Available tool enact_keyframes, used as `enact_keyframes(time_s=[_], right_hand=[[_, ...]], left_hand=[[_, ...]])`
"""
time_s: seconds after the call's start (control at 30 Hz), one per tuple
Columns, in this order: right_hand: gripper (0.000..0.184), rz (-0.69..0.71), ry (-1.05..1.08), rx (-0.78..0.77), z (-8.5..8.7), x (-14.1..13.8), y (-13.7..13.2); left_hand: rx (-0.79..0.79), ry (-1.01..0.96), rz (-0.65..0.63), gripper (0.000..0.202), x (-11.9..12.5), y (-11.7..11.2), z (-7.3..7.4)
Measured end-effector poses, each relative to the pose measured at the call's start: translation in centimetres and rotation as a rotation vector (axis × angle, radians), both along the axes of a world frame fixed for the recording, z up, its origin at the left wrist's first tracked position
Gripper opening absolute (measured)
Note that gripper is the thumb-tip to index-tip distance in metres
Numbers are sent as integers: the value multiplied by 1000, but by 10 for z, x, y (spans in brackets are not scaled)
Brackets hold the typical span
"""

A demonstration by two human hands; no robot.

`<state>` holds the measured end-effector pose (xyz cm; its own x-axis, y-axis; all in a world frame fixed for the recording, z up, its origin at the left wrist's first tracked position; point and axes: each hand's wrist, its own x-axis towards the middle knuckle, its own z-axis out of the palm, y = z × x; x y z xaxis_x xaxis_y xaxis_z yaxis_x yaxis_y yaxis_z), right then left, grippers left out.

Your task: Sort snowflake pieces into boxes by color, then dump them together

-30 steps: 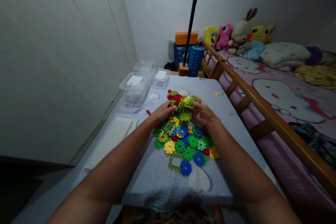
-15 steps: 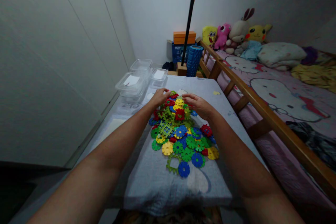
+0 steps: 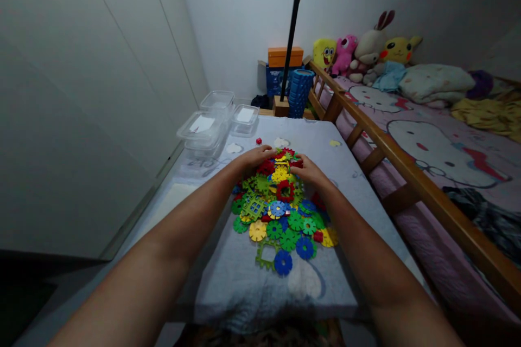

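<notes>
A heap of plastic building pieces, notched discs and square lattices in red, yellow, green and blue, spreads over the table. My left hand curves around the far left side of the heap, fingers stretched toward its back. On the opposite side my right hand touches the heap, its fingers apart and bent inward near red and yellow pieces. Neither hand has a piece in a visible grip. One small red piece lies alone beyond my left hand. Nearest me are a blue disc and a green square frame.
Clear plastic boxes with lids stand at the table's far left, a smaller clear box beside them. A wooden bed rail runs along the right. Behind the table are a black pole and a blue foam roller.
Both hands have moved slightly toward me, bringing the far end of the heap closer. A small red piece now shows by itself behind it. A red square frame has appeared on top.
</notes>
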<state>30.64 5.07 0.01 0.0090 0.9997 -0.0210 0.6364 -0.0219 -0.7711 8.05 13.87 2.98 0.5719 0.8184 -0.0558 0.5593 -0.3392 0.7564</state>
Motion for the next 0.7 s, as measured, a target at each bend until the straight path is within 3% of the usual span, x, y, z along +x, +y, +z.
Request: enact_keyframes(time_s=[0.1, 0.2, 0.37, 0.53, 0.7], right_hand=[[53, 19, 229, -43, 11, -14, -8], [59, 115, 307, 42, 21, -13, -25], [80, 137, 37, 105, 24, 27, -74], [122, 236, -325, 10, 9, 60, -144], [142, 300, -466, -73, -9, 42, -177]], left_hand=[[-19, -49, -29, 69, -5, -18, 11], [4, -60, -19, 78, -13, -37, 23], [116, -4, 20, 90, -49, -80, 30], [216, 187, 26, 129, -93, -143, 4], [207, 253, -15, 153, -95, -194, -32]])
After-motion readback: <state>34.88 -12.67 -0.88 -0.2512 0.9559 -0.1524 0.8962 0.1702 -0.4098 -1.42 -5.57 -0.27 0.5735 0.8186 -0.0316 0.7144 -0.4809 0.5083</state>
